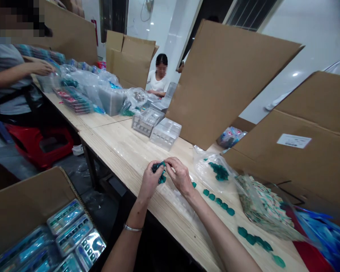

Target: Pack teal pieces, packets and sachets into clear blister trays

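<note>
My left hand (152, 177), with a silver bangle on its wrist, is closed round a small bunch of dark green pieces (161, 179) above the table's near edge. The fingertips of my right hand (179, 174) pinch at the top of that bunch; whether a single piece is between them is too small to tell. Below my right forearm, several flat green pieces (218, 201) lie in a row along the tabletop. A clear plastic tray (181, 202) lies partly hidden beneath my hands. More green pieces (219, 172) sit in an open clear bag (201, 166) to the right.
Clear plastic trays (166, 134) are stacked mid-table. Tall cardboard (223, 75) stands behind, and a carton (314, 151) on the right beside a bag of pale pieces (268, 204). A box of filled packs (73, 230) is at lower left. Two people work along the table.
</note>
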The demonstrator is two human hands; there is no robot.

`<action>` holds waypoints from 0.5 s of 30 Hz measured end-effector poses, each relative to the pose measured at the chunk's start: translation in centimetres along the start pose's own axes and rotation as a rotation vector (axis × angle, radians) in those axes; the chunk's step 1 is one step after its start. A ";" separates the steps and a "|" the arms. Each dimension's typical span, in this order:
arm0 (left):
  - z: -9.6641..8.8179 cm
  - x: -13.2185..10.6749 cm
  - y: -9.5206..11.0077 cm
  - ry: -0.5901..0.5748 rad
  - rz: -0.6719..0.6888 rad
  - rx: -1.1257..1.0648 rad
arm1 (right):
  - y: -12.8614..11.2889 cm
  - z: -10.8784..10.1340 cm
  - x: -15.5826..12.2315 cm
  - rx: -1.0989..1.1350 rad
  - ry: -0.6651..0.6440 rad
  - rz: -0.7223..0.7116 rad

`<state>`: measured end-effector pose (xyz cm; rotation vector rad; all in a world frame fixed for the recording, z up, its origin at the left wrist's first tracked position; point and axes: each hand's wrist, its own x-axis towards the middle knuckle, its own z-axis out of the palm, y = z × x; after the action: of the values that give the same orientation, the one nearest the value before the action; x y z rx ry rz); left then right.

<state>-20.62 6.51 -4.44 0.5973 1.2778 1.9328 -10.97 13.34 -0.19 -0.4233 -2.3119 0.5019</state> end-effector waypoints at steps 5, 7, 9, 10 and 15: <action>0.0 -0.1 0.2 -0.024 0.022 -0.025 | 0.5 -0.3 0.3 0.149 0.014 0.192; 0.0 -0.2 0.3 -0.042 0.045 -0.005 | 0.9 -0.7 0.5 0.255 -0.053 0.313; 0.0 -0.2 0.5 -0.064 0.082 0.019 | 1.1 -1.1 0.8 0.359 -0.131 0.414; 0.1 -0.3 0.5 -0.070 0.094 0.022 | 1.3 -1.3 0.9 0.402 -0.159 0.449; 0.1 -0.1 0.4 -0.055 0.099 0.047 | 1.7 -1.5 1.2 0.480 -0.167 0.525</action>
<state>-20.66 6.36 -4.01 0.7452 1.2832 1.9576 -10.48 15.72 0.71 -0.7698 -2.1196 1.3559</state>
